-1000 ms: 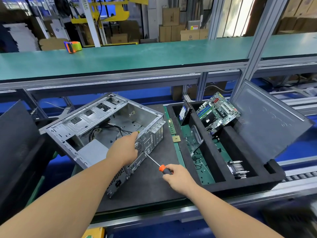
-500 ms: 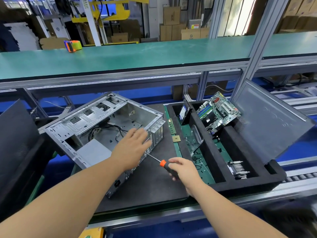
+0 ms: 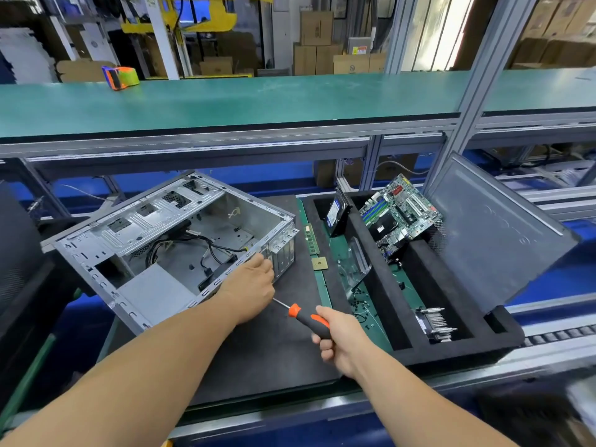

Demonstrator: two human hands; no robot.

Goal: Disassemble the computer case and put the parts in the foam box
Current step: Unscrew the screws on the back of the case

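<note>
Left hand (image 3: 250, 287) back on computer case (image 3: 167, 246) edge; screwdriver (image 3: 304, 319) withdrawn slightly

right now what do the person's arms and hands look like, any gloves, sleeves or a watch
Both arms are bare from the bottom edge of the view to the fingers: no sleeves show. The left hand and the right hand wear no gloves. No watch, band or ring shows on the wrists or fingers that are visible, and no markings.
</note>
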